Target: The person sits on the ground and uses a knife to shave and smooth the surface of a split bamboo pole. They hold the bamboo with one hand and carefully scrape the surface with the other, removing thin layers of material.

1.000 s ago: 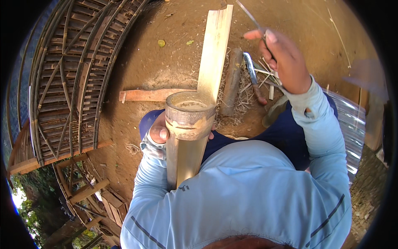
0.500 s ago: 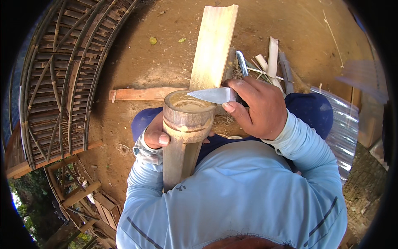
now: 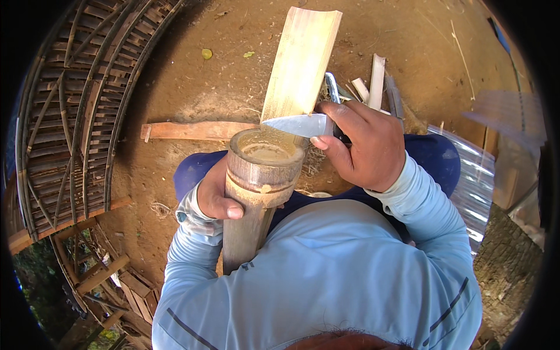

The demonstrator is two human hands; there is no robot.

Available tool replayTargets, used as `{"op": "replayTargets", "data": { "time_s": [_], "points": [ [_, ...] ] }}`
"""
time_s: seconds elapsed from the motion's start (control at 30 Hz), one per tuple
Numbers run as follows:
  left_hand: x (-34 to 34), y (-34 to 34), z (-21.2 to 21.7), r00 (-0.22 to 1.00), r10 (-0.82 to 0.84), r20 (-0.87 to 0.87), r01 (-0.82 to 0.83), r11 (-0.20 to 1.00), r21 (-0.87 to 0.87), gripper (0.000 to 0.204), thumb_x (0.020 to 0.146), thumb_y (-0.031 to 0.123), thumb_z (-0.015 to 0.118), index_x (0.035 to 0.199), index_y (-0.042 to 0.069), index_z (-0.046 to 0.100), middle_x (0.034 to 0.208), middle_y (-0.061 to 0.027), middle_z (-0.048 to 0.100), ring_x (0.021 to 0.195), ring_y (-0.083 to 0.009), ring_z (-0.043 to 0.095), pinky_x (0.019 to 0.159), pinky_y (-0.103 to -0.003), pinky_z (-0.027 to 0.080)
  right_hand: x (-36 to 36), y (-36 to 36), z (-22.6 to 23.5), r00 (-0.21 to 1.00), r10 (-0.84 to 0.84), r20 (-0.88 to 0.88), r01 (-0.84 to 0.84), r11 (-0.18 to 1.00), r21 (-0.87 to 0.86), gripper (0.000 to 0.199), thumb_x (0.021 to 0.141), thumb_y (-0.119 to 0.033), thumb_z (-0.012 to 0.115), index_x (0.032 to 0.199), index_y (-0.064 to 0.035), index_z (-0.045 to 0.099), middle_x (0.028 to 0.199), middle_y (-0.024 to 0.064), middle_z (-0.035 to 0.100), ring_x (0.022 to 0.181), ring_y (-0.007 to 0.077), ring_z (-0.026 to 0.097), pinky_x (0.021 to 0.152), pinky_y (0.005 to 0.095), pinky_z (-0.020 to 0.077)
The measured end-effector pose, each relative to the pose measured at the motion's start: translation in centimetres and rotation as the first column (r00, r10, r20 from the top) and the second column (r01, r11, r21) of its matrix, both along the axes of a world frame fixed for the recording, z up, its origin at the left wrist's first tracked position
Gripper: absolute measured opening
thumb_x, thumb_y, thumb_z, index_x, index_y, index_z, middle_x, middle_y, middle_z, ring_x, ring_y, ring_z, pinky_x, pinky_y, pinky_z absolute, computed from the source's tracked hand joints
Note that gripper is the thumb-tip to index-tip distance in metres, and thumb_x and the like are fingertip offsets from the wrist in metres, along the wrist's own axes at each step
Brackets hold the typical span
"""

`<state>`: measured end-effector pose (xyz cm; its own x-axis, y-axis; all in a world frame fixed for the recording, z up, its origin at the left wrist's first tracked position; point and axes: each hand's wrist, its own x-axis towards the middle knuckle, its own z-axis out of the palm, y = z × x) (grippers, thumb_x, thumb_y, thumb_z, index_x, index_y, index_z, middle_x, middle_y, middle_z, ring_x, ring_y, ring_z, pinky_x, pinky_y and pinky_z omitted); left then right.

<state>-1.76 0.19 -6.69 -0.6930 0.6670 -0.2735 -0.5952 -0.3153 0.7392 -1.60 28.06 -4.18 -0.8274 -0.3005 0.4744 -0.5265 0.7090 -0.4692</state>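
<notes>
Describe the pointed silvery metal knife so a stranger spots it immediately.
Start at the light-blue long-sleeved fabric shirt, then follow its right sleeve up to the bare right hand. The pointed silvery metal knife is gripped there. Unlike the slim silvery metal blade lying beyond it, this one is held, tip pointing left.

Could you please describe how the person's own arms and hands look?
The left hand and right hand wear no gloves. Both arms have long light-blue sleeves; the left cuff is smudged grey. A thin dark stripe marks each shoulder.
</notes>
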Motion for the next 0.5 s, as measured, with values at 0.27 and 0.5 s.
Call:
{"op": "replayTargets", "data": {
  "time_s": [0.27, 0.5],
  "points": [
    [-0.1, -0.6, -0.3, 1.0, 0.001, -0.014, -0.001, 1.0, 0.029, 0.117, 0.05, 0.027, 0.091, 0.144, -0.015, 0.034, 0.118, -0.0343, 0.061, 0.099, -0.0406, 0.069, 0.086, -0.05, 0.059, -1.3, 0.4, 0.2, 0.999, 0.015, -0.05, -0.012, 0.999, 0.044, 0.036, 0.088, -0.032, 0.072, 0.11, -0.0032, 0.067, 0.077, 0.0144, 0.062, 0.063, 0.0339, 0.062, 0.055, 0.0401, 0.0476],
    [-0.5, -1.0, -0.8, 0.994, -0.103, -0.026, 0.103, 0.994, 0.028, 0.119, 0.055, 0.033, 0.093, 0.147, -0.012, 0.031, 0.127, -0.0283, 0.057, 0.109, -0.0349, 0.064, 0.095, -0.046, 0.052, -6.2, 3.5, 1.7, 0.975, -0.186, -0.12, 0.187, 0.982, -0.002, 0.043, 0.099, -0.044, 0.06, 0.104, -0.0026, 0.069, 0.086, 0.0122, 0.068, 0.069, 0.0324, 0.067, 0.058, 0.0401, 0.0501]
  ]
}}
